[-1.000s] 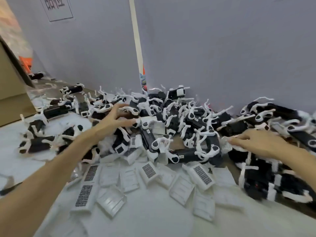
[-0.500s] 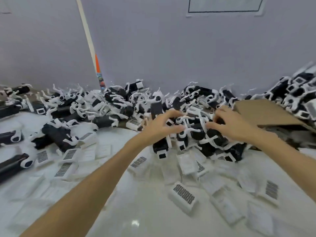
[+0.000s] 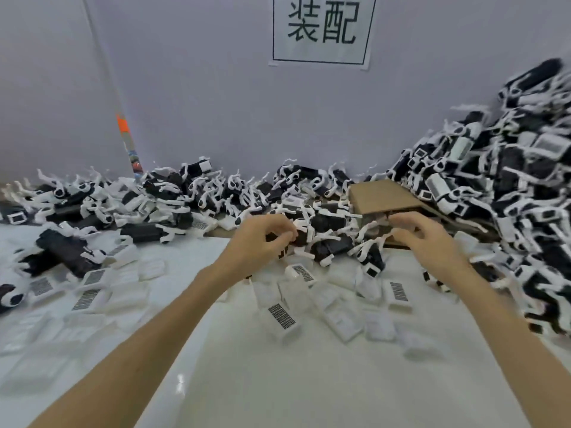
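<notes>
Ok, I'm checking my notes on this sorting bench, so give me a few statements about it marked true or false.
1. The left hand and right hand are both at the black-and-white parts in the middle. True.
2. The tallest heap is on the left. False: it rises on the right.
3. A sign hangs on the wall. True.
4. The flat white pieces lie on the cardboard. False: they lie on the white table.

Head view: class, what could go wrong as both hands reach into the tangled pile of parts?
1. The black-and-white parts lie tangled, white hooks interlocked; lifting one between the left hand and right hand may drag neighbours along.
2. The tall heap at the right could slide onto the white grille pieces lying in front.
</notes>
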The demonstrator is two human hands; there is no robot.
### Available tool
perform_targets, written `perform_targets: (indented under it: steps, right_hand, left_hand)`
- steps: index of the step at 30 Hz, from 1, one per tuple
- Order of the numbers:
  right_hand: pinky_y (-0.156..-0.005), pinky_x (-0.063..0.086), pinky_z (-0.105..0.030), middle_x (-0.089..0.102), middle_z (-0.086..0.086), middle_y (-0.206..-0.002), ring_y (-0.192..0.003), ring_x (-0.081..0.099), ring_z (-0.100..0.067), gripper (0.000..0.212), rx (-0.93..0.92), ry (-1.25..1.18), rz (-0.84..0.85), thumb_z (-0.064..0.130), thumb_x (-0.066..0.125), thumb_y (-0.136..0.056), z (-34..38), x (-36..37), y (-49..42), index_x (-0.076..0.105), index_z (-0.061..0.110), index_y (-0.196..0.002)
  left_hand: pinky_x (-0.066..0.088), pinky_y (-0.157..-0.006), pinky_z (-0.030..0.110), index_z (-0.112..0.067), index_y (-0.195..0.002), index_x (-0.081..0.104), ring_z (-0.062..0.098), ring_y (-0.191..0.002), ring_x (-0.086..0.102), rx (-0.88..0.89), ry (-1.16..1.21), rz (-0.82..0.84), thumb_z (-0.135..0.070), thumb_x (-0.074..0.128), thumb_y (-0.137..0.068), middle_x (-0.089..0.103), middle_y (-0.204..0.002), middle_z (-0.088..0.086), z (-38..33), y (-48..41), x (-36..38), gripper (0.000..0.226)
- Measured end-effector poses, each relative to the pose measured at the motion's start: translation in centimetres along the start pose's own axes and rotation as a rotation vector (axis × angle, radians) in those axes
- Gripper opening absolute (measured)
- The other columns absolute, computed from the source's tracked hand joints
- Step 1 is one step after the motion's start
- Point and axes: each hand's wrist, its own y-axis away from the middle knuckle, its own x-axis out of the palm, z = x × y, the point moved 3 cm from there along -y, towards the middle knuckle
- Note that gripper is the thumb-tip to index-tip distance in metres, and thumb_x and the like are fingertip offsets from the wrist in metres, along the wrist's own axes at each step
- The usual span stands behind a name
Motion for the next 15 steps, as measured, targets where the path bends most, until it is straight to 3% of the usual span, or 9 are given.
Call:
perform_targets:
  steps: [3, 6, 9, 12, 15]
  right_hand:
    - [-0.076, 0.044, -0.022, 0.068, 0.008, -0.101, -0.097, 0.065, -0.018, 0.014, 0.038, -0.087, -0.146, 0.011, 0.060, -0.097, -0.7, 1.7, 1.8, 0.068, 0.021, -0.102]
    - [-0.068, 0.043, -0.014, 0.069, 0.011, -0.095, -0.089, 0.066, -0.010, 0.017, 0.083, -0.085, -0.112, 0.010, 0.060, -0.097, -1.9, 4.3, 3.1, 0.070, 0.023, -0.094]
    - [-0.062, 0.044, -0.008, 0.070, 0.015, -0.090, -0.080, 0.063, 0.001, 0.024, 0.101, -0.058, -0.023, 0.012, 0.061, -0.096, -2.4, 5.3, 3.8, 0.068, 0.033, -0.085]
    - [-0.058, 0.043, -0.011, 0.070, 0.014, -0.092, -0.082, 0.063, -0.007, 0.019, 0.147, -0.014, 0.098, 0.019, 0.062, -0.097, -2.8, 5.4, 4.4, 0.068, 0.036, -0.089]
    - [-0.063, 0.042, -0.014, 0.068, 0.016, -0.092, -0.085, 0.061, -0.002, 0.011, 0.172, 0.006, 0.149, 0.030, 0.064, -0.095, -2.6, 5.4, 4.8, 0.065, 0.040, -0.093]
  left_hand:
    - [0.048, -0.096, 0.033, -0.021, -0.111, 0.071, 0.012, -0.108, 0.059, -0.031, -0.228, -0.278, -0.013, 0.070, -0.089, 0.069, -0.115, -0.007, 0.8, 1.1, -1.3, 0.024]
    - [0.045, -0.101, 0.039, -0.025, -0.138, 0.055, 0.021, -0.122, 0.053, -0.163, -0.309, -0.212, -0.025, 0.077, -0.084, 0.059, -0.137, -0.002, 2.3, 1.6, -0.8, 0.058]
    - [0.047, -0.097, 0.044, -0.032, -0.151, 0.039, 0.022, -0.121, 0.053, -0.245, -0.369, -0.084, -0.031, 0.073, -0.086, 0.060, -0.134, 0.000, 3.3, 2.0, 0.7, 0.073]
    - [0.044, -0.100, 0.047, -0.030, -0.150, 0.038, 0.023, -0.122, 0.051, -0.270, -0.411, -0.166, -0.030, 0.076, -0.084, 0.058, -0.130, 0.001, 3.7, 2.5, 1.6, 0.076]
    - [0.042, -0.096, 0.043, -0.034, -0.150, 0.035, 0.022, -0.115, 0.051, -0.291, -0.435, -0.165, -0.033, 0.076, -0.084, 0.056, -0.120, -0.001, 3.8, 2.8, 2.6, 0.078]
